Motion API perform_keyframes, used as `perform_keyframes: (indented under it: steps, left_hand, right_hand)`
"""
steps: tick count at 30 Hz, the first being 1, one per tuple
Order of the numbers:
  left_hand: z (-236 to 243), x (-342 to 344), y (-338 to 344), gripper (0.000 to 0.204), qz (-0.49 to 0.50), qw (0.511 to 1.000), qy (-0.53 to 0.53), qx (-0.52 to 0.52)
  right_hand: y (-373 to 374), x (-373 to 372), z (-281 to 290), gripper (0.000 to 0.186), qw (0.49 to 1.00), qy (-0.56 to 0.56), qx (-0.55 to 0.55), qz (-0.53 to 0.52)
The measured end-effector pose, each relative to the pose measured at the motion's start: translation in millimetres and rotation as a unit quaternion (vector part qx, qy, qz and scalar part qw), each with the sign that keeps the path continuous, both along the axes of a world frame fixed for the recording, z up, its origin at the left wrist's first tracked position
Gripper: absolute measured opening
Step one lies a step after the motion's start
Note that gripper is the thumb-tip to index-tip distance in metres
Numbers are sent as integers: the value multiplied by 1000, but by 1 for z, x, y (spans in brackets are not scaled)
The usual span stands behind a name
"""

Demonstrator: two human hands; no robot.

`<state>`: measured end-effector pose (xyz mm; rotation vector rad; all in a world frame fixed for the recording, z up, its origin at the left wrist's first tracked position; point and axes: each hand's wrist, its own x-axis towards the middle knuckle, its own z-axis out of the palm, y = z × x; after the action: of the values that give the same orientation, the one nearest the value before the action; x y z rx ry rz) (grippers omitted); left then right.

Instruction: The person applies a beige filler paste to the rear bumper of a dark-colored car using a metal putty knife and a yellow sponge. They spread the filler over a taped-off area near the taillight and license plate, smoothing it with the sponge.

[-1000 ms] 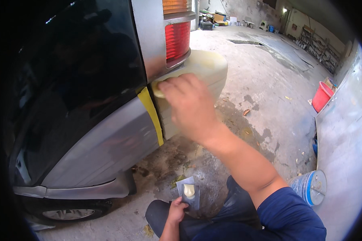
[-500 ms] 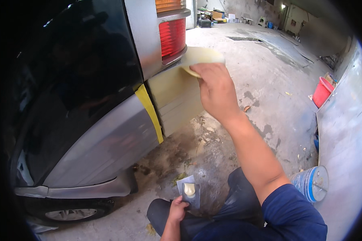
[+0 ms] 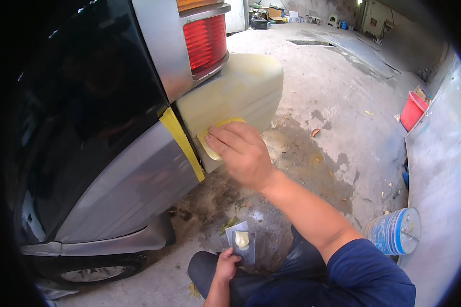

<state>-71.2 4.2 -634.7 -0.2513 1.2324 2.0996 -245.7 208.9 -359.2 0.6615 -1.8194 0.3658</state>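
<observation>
My right hand (image 3: pixel 246 153) pinches a pale yellow putty spreader (image 3: pixel 209 147) and holds it against the lower left part of the bumper corner (image 3: pixel 251 82), which is coated cream-yellow. Yellow masking tape (image 3: pixel 182 140) runs down the seam just left of the spreader, along the edge of the grey body panel (image 3: pixel 123 184). Low in the view, my left hand (image 3: pixel 226 265) grips a small dark flat plate (image 3: pixel 248 254) by its edge. A blob of cream putty (image 3: pixel 242 238) sits on that plate, and a lighter sheet shows behind it.
Above the bumper is a red tail light (image 3: pixel 206 45). The vehicle's wheel (image 3: pixel 95 273) lies at lower left. To my right stand a blue-and-white bucket (image 3: pixel 394 233) and a red bucket (image 3: pixel 413 111), beside a pale panel (image 3: pixel 440 174). Boxes and stools line the far wall.
My right hand has swept the spreader down and left from the upper bumper to near the taped seam. My left hand and the plate stay nearly in place. The view has shifted slightly.
</observation>
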Motion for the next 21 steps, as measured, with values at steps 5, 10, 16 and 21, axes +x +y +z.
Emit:
perform_keyframes:
  steps: [5,10,16,21]
  left_hand:
    - [-6,2,-1,45,2,1000,7,-3]
    - [-6,3,0,46,-4,1000,11,-1]
    - [-2,4,2,45,6,1000,2,0]
    - [-5,2,1,44,12,1000,13,3]
  right_hand:
    - [25,9,10,23,997,23,70,-31]
    - [20,1,29,18,982,59,176,24]
    - [29,-14,35,13,959,56,276,33]
    - [52,-16,35,16,955,36,295,13]
